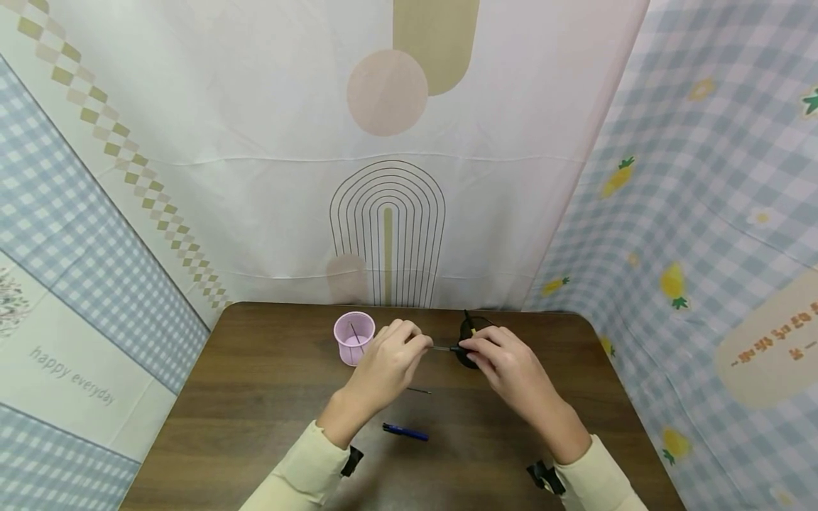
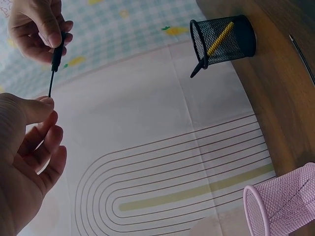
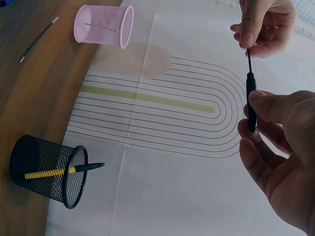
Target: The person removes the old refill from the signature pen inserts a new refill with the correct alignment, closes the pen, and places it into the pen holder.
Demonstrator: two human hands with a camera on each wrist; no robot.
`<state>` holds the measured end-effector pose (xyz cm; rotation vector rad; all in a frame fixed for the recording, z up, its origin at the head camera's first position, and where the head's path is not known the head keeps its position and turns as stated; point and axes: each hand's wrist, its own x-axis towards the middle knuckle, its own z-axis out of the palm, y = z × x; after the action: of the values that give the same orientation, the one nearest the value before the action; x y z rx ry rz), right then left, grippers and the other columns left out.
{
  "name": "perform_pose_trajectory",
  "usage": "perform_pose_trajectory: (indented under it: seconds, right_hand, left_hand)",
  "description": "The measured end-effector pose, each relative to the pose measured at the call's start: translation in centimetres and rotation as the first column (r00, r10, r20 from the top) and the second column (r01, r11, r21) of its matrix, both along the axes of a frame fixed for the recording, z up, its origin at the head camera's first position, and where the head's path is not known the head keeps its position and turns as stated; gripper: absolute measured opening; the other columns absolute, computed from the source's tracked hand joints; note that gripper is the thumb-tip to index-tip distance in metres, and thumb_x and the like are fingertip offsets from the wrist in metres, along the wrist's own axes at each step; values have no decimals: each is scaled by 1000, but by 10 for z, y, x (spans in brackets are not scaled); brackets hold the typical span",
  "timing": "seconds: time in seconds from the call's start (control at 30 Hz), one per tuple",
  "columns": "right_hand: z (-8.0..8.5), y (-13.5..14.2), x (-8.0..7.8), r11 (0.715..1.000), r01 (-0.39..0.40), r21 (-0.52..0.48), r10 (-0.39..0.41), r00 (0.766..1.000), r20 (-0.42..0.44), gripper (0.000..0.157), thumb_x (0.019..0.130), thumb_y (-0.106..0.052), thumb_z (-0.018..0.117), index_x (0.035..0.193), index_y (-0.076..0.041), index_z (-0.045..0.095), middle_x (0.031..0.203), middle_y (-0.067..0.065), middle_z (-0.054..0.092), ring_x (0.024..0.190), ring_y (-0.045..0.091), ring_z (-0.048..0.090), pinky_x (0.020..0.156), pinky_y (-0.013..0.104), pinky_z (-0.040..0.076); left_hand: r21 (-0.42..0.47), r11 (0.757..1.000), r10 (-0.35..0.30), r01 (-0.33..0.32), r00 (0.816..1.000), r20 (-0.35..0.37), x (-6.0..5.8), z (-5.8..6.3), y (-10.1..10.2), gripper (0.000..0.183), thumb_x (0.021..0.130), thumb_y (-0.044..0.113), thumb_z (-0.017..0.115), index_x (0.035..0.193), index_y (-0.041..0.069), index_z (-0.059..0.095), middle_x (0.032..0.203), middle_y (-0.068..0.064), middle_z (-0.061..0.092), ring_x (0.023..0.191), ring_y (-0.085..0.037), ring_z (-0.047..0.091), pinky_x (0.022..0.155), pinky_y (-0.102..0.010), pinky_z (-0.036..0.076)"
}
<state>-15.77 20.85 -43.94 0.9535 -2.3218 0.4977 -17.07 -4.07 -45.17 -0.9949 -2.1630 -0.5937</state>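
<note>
Above the table my two hands hold a thin rod (image 2: 50,84) and a slim black handle (image 3: 251,107) in one line. My left hand (image 1: 386,357) pinches the rod's end between thumb and index finger, its other fingers loosely bent. With thumb and fingertips my right hand (image 1: 513,367) grips the black handle, from which the rod sticks out toward the left hand. The rod's far end is hidden in the left fingertips. A blue pen (image 1: 405,431) lies on the table between the forearms. Another thin dark rod (image 3: 38,39) with a light tip lies farther back.
A pink mesh cup (image 1: 352,353) with thin rods inside stands behind the left hand. Behind the right hand is a black mesh cup (image 3: 47,157) holding a yellow and black stick (image 3: 54,172). Patterned cloth (image 1: 287,213) hangs at the brown table's (image 1: 268,397) back edge.
</note>
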Motion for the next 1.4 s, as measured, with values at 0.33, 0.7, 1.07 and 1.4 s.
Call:
perform_pose_trajectory:
  seconds: [0.33,0.7,1.07,1.4]
  right_hand:
    - [0,0,1,1000,-16,-11,16,1000,-13,32,76,2,86,104,-8,77,103,6,70,93,20,69,74,32,61]
    - [-1,0,1,1000,8,12,-8,1000,5,30,77,2,85,104,-6,77,104,6,68,89,19,70,71,30,61]
    - [-1,2,1,997,67,39,-68,997,20,22,82,-3,83,100,-10,73,102,2,68,92,18,63,75,35,58]
    - [0,2,1,996,71,50,-72,997,20,23,83,-1,82,100,-10,71,100,3,66,92,20,62,77,35,57]
  left_hand:
    - [-6,1000,4,-4,1000,12,1,0,-1,6,98,13,66,98,11,72,92,1,63,85,-17,58,68,-29,46]
    - [-13,1000,8,-8,1000,7,0,0,-1,3,96,11,69,98,12,71,93,1,63,86,-17,59,68,-29,46]
    - [-26,1000,17,-17,1000,-17,-2,-4,2,10,102,16,62,97,13,71,91,2,62,83,-17,57,66,-28,44]
    - [-21,1000,16,-16,1000,-5,-2,-5,2,4,97,11,68,98,12,72,92,1,63,83,-17,57,66,-28,45]
